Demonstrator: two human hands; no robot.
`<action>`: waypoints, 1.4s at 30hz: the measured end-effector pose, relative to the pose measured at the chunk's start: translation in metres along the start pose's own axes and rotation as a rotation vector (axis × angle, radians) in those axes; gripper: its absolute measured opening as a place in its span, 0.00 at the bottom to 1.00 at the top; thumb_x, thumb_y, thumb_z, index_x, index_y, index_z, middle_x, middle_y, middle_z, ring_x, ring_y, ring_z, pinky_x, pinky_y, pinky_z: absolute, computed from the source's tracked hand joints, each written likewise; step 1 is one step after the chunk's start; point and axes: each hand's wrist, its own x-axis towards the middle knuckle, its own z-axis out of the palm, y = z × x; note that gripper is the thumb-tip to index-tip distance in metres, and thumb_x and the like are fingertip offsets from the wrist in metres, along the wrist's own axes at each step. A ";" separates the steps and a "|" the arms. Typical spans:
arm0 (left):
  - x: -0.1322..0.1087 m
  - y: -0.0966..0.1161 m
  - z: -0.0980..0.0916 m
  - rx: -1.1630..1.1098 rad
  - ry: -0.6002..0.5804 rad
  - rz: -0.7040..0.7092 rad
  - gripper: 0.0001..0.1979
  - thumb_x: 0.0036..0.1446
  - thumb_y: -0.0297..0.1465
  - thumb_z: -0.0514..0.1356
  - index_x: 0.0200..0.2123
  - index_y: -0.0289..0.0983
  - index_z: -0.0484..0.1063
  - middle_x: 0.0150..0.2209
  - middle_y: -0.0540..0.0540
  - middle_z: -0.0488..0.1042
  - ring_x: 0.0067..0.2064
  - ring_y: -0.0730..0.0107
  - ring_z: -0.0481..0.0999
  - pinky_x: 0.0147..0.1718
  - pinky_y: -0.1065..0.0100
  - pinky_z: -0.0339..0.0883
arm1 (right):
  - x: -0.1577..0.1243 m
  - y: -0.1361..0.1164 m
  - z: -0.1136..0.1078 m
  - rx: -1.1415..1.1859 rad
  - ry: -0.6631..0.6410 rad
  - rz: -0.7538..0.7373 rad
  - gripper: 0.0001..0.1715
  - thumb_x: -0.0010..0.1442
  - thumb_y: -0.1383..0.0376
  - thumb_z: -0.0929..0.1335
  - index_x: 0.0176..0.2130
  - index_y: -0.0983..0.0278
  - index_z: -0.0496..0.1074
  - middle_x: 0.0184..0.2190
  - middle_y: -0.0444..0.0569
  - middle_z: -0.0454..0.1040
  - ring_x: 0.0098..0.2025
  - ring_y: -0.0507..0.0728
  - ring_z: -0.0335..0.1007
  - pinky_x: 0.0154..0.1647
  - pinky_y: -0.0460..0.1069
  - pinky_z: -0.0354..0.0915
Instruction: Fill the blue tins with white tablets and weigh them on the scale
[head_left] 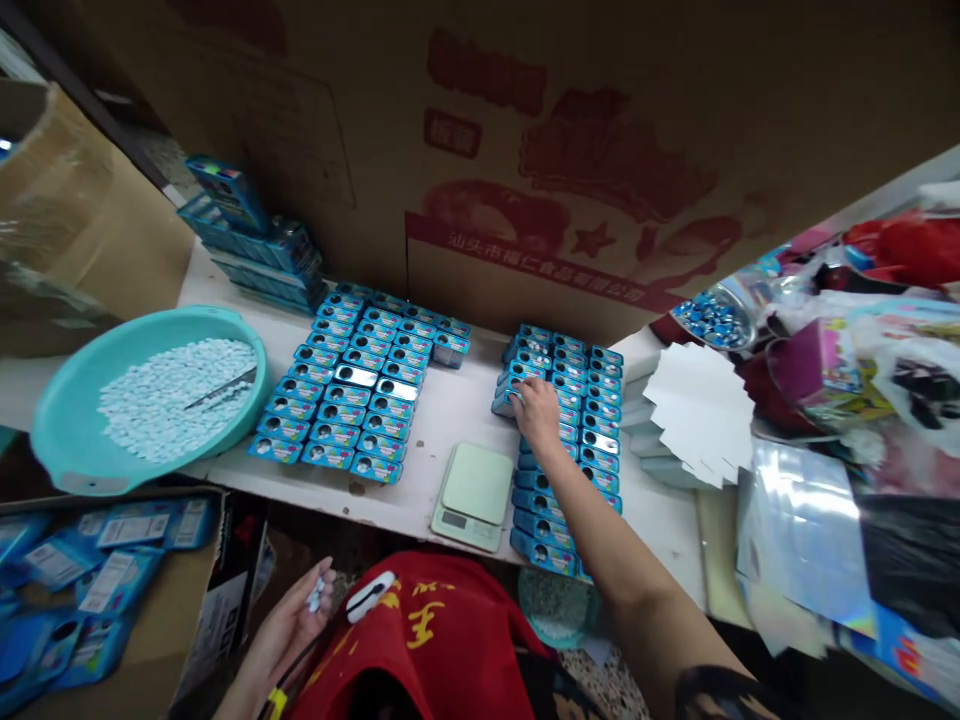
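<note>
My left hand (pixel 294 612) is low in front, palm up and cupped around a few small pale blue candies (pixel 315 595). Over the right-hand block of small blue boxes (pixel 541 500), my right hand (pixel 538 408) bends down with its fingers pinched together at a box on the block's left side. Something small and pale shows by the fingertips, too small to name. Many boxes have a dark round opening on top, some with pale pieces in it. Left of the middle stands another block of the same boxes (pixel 330 410), in several columns.
A turquoise basin (pixel 247 345) of pale candies with a dark thin stick stands at the left. Between the blocks sits a pale green scale (pixel 476 490). White cards (pixel 697 405) are stacked at the right. A large cardboard carton (pixel 360 120) walls off the back.
</note>
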 end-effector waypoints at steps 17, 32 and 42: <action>-0.024 -0.011 0.055 0.059 -0.298 0.012 0.11 0.51 0.16 0.53 0.36 0.29 0.71 0.32 0.40 0.74 0.30 0.74 0.73 0.29 0.75 0.69 | -0.110 -0.058 -0.068 -0.153 -0.328 -0.497 0.10 0.55 0.72 0.60 0.33 0.64 0.69 0.41 0.53 0.65 0.39 0.58 0.56 0.37 0.53 0.52; -0.053 -0.029 0.071 0.276 -0.592 -0.113 0.18 0.46 0.19 0.58 0.43 0.34 0.70 0.42 0.42 0.73 0.45 0.62 0.72 0.46 0.62 0.63 | -0.185 -0.160 -0.069 0.405 -0.494 -0.678 0.05 0.58 0.68 0.61 0.36 0.64 0.66 0.35 0.48 0.68 0.37 0.55 0.60 0.33 0.48 0.59; -0.063 -0.028 0.067 0.273 -0.500 -0.176 0.20 0.43 0.18 0.61 0.43 0.35 0.70 0.41 0.42 0.74 0.46 0.58 0.71 0.48 0.62 0.61 | -0.184 -0.161 -0.065 0.484 -0.494 -0.765 0.05 0.58 0.71 0.61 0.35 0.63 0.64 0.35 0.46 0.68 0.37 0.52 0.63 0.31 0.45 0.59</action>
